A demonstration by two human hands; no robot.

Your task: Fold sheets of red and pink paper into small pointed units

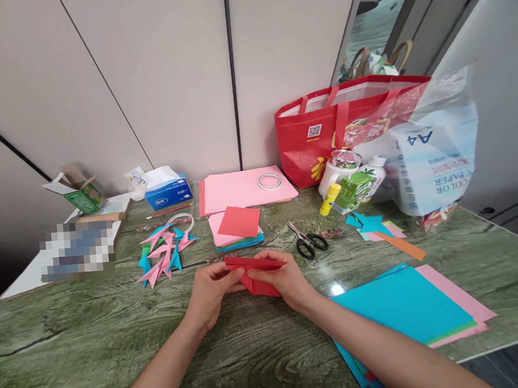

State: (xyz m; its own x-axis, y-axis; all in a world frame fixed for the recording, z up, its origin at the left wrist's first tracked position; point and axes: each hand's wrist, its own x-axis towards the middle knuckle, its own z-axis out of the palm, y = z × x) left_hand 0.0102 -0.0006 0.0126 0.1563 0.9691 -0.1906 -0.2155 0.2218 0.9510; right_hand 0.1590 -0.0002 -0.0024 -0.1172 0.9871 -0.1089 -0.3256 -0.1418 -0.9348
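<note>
A folded piece of red paper (262, 285) is held just above the table between my two hands. My left hand (213, 289) pinches its left side, thumb on the near face and fingers behind. On the right side, my right hand (285, 275) grips it the same way, and the two thumbs almost meet at the middle. Beyond them lies a stack of small square sheets (239, 225) with a red one on top. Black-handled scissors (306, 241) rest to the right of the stack. Pink, blue and green folded paper pieces (165, 251) lie to the left.
Large blue and pink sheets (404, 302) spread at the right front. Pink sheets (236, 189) carry a tape roll (270, 181) at the back. A tissue box (168, 192), a glue stick (330, 199), a red bag (300, 147) and a plastic paper bag (433, 152) line the wall.
</note>
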